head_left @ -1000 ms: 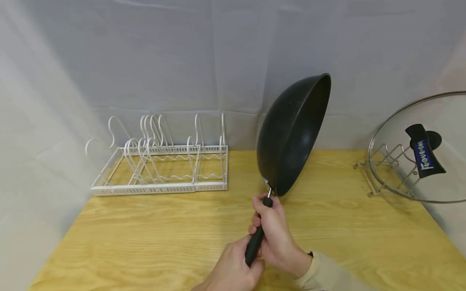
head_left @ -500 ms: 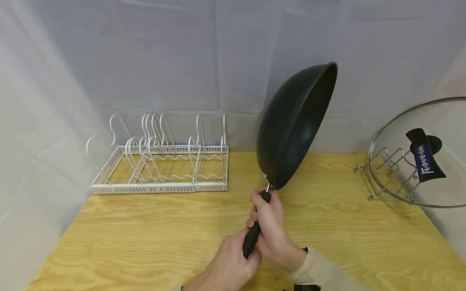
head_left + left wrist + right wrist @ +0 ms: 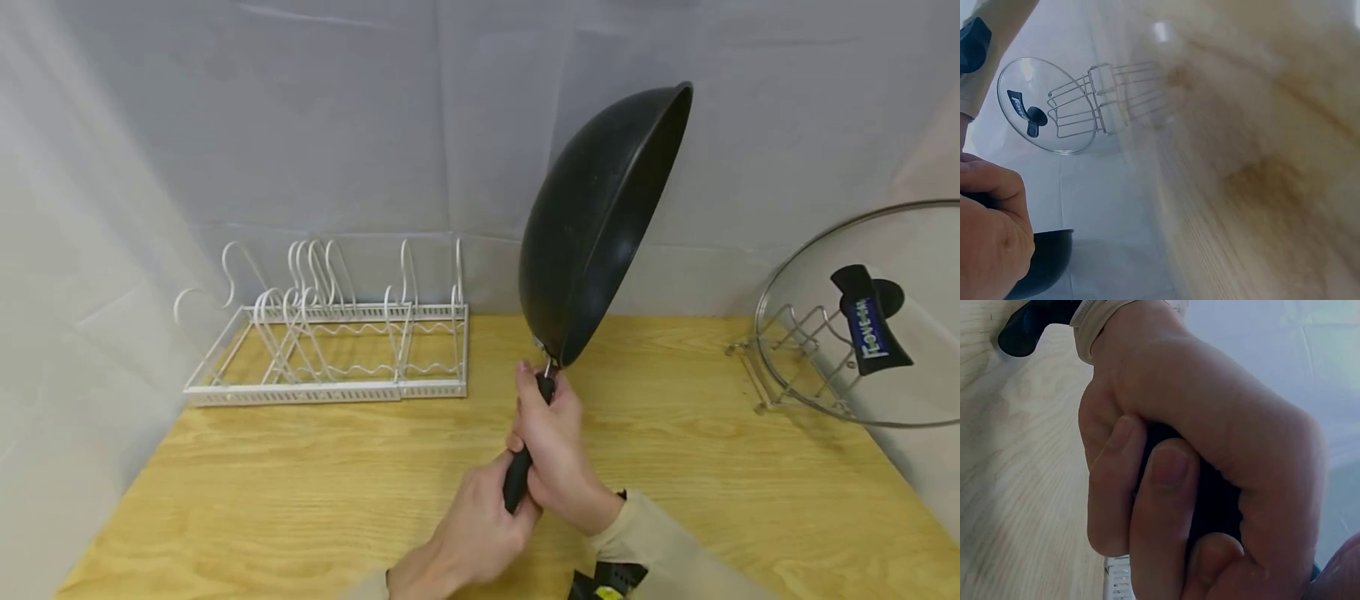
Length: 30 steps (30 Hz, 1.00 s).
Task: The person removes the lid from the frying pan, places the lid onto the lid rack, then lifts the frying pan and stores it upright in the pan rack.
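A black wok is held up above the table, tilted with its bowl turned to the right. Its dark handle runs down between my two hands. My right hand grips the upper handle just below the bowl, and in the right wrist view its fingers curl round the black grip. Lower down, my left hand holds the handle's end, thumb along it. The left wrist view shows the back of my left hand, with part of the wok beyond; the handle is mostly hidden there.
A white wire rack with upright loops stands at the back left of the wooden table. On the right, a glass lid with a black knob leans in a metal wire rack. A pale sheet hangs behind.
The wok has risen in the head view, with both hands moving up and slightly away along with it. Both hands keep their hold on the handle; racks and lid stay put.
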Tool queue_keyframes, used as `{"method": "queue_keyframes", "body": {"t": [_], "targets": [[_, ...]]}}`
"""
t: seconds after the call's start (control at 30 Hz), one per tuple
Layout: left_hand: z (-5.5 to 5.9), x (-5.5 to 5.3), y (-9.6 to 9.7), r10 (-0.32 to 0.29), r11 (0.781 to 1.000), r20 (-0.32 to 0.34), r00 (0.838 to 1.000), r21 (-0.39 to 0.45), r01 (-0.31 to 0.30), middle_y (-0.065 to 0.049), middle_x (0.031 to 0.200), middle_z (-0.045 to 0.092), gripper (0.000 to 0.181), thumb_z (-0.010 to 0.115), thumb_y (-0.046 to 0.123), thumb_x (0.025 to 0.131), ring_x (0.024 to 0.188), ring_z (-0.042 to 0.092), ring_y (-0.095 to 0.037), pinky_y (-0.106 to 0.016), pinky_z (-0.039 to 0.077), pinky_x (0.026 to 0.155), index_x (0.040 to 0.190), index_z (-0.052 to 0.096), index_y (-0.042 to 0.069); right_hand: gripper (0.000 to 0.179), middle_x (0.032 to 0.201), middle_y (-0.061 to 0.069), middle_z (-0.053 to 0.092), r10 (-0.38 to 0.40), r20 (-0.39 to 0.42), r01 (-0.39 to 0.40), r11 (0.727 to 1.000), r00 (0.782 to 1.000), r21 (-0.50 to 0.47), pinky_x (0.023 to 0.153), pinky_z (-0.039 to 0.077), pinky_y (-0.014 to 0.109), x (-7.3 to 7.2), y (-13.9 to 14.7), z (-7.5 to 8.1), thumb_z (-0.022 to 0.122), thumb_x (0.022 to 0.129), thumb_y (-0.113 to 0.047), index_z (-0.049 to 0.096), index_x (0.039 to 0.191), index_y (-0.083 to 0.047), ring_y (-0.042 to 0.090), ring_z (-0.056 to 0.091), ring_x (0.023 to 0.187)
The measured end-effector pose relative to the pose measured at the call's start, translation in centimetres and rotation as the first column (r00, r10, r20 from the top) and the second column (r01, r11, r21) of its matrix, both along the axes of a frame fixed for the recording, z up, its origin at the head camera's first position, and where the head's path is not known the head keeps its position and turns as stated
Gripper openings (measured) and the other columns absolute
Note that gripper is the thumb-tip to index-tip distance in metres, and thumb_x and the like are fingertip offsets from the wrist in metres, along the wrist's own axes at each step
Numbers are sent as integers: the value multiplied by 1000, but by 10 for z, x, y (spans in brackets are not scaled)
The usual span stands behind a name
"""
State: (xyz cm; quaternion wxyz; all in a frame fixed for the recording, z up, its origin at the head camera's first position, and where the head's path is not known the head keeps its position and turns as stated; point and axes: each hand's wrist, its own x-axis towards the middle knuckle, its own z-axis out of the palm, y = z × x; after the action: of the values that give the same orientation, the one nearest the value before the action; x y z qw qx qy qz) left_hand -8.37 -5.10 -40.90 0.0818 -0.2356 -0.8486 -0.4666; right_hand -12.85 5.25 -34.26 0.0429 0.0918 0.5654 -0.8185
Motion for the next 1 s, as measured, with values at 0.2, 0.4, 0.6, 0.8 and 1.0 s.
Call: {"method": "queue_keyframes", "body": {"t": [0.2, 0.4, 0.6, 0.8, 1.0], "targets": [[-3, -1, 1, 12, 1000, -34, 999, 20, -11, 10, 70, 50, 12, 66, 5, 85, 58, 44, 4, -11, 39, 55, 95, 61, 10, 24, 61, -8, 33, 6, -30, -5, 1000, 1000, 21, 44, 32, 18, 0, -2, 3, 56, 106, -36, 47, 112, -15, 4, 31, 46], [-6, -1, 2, 48, 997, -64, 997, 59, -44, 10, 70, 51, 14, 67, 4, 85, 59, 45, 5, -11, 40, 55, 96, 61, 9, 22, 59, -8, 32, 29, -69, -27, 999, 997, 32, 43, 31, 19, 1, -5, 6, 58, 105, -33, 48, 108, -14, 5, 31, 45], [-4, 4, -2, 75, 992, 28, 997, 97, -77, 11, 67, 48, 11, 65, 1, 85, 54, 41, 6, -12, 37, 49, 92, 61, 9, 18, 59, -8, 32, 59, -72, -57, 998, 996, 29, 42, 30, 20, 3, -12, 10, 58, 105, -29, 48, 106, -14, 5, 30, 44], [2, 9, -6, 136, 982, 60, 989, 127, -143, 7, 69, 58, 15, 66, -1, 83, 55, 47, 5, -16, 44, 51, 93, 63, 8, 16, 57, -8, 32, 87, -81, -87, 996, 993, 11, 41, 29, 20, 4, -23, 17, 59, 104, -26, 48, 103, -14, 4, 30, 42], [11, 12, -14, 165, 973, 52, 985, 156, -172, 7, 67, 56, 15, 66, -3, 83, 52, 45, 5, -17, 43, 50, 93, 64, 9, 16, 56, -8, 30, 117, -106, -118, 993, 987, -4, 41, 29, 20, 5, -32, 26, 59, 104, -24, 47, 101, -15, 5, 29, 42]]}}
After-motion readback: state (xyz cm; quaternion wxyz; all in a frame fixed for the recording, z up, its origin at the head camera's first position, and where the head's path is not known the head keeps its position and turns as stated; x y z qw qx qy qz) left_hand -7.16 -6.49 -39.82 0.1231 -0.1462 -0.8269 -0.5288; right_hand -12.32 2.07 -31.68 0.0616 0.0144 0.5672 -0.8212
